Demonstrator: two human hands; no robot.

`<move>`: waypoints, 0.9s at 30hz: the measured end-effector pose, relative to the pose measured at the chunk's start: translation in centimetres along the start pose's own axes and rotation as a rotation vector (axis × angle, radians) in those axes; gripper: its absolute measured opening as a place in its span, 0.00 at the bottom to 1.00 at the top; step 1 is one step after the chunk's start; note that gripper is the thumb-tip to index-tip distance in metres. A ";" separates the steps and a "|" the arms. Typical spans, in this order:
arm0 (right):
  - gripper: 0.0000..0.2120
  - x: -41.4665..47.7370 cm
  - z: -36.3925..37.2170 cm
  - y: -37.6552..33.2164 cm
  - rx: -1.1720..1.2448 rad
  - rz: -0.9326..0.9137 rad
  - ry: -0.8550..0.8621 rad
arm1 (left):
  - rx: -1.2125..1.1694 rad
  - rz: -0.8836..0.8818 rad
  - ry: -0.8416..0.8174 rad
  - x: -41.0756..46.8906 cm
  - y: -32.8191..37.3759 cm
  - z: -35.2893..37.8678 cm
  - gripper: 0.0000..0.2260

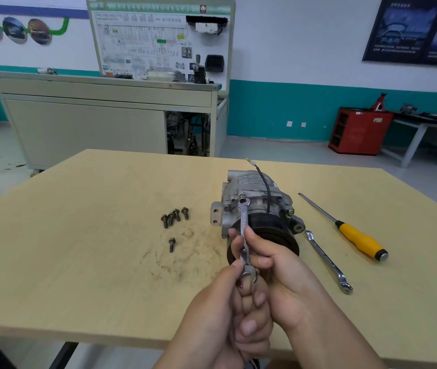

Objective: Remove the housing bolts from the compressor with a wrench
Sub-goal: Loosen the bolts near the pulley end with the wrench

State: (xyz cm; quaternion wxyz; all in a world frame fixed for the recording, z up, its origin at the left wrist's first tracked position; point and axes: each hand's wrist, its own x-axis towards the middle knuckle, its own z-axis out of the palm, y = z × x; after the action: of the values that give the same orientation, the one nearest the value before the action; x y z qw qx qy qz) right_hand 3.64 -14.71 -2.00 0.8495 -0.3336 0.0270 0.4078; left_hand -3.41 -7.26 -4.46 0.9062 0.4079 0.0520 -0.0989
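A grey metal compressor (254,198) with a black pulley lies on the wooden table (79,235). A small silver wrench (243,222) sits with its far end on a bolt on top of the housing. My left hand (220,310) and my right hand (284,272) both grip the wrench's near end, fingers curled round it. Several removed bolts (174,217) lie in a cluster left of the compressor, and one more bolt (172,244) lies nearer to me.
A longer ring wrench (328,261) and a yellow-handled screwdriver (358,238) lie to the right of the compressor. Dirty smears mark the table in front of the bolts. A training bench with a wiring panel stands behind the table, and a red cabinet at the back right.
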 end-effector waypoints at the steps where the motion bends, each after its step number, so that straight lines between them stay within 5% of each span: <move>1: 0.13 0.0 -0.1 0.1 0.006 -0.007 0.001 | -0.024 -0.022 -0.010 0.0 0.0 0.0 0.21; 14: 0.10 0.8 0.0 0.7 -0.069 -0.046 0.144 | 0.123 -0.070 -0.005 0.0 0.2 -0.5 0.26; 20: 0.12 0.5 0.2 0.3 -0.100 -0.033 0.185 | 0.568 0.137 0.197 -0.5 0.4 -0.2 0.25; 27: 0.10 0.1 0.2 0.2 -0.094 -0.045 0.111 | 0.687 0.285 0.319 -0.7 -0.3 0.1 0.26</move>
State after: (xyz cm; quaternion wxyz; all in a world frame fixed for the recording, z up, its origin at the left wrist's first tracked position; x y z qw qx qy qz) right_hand 3.50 -14.43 -2.03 0.8390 -0.3958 0.0471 0.3704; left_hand -4.14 -7.44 -4.49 0.7023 0.7003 0.0990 0.0808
